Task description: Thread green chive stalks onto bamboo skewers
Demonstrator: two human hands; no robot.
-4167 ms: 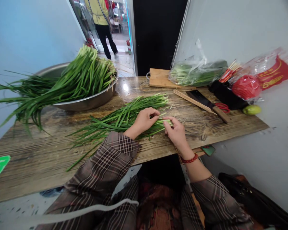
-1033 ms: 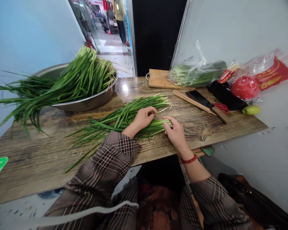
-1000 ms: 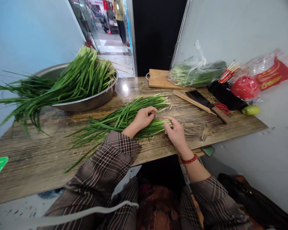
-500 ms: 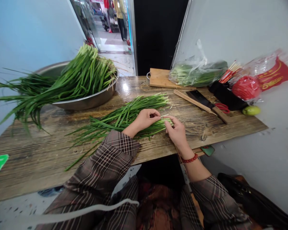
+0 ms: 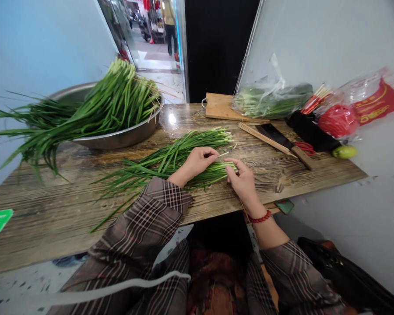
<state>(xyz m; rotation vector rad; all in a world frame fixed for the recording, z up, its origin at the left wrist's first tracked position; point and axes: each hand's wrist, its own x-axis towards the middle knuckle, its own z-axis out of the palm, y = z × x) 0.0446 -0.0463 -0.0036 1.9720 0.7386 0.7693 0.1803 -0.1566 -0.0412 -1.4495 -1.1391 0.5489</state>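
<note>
Long green chives (image 5: 180, 151) lie in a loose pile on the wooden table, their pale stem ends to the right. My left hand (image 5: 198, 164) is over the pile, thumb and fingers pinched on a single chive stalk (image 5: 223, 154) whose pale end sticks out to the right. My right hand (image 5: 242, 178), with a red bead bracelet at the wrist, is by the stem ends of the nearer chives. Its thumb and index finger are close together at those stems; whether anything is between them is too small to tell.
A metal basin (image 5: 118, 138) heaped with chives stands at the back left. Behind and right are a cutting board (image 5: 219, 106), bagged greens (image 5: 272, 100), wooden skewers (image 5: 265, 139), a cleaver (image 5: 276, 135), red scissors (image 5: 305, 148) and a green fruit (image 5: 344, 152). A person (image 5: 170, 26) stands beyond the doorway.
My left hand has risen slightly with the stalk, whose pale end now points up and right, apart from my right hand's fingertips. My right hand has barely moved.
</note>
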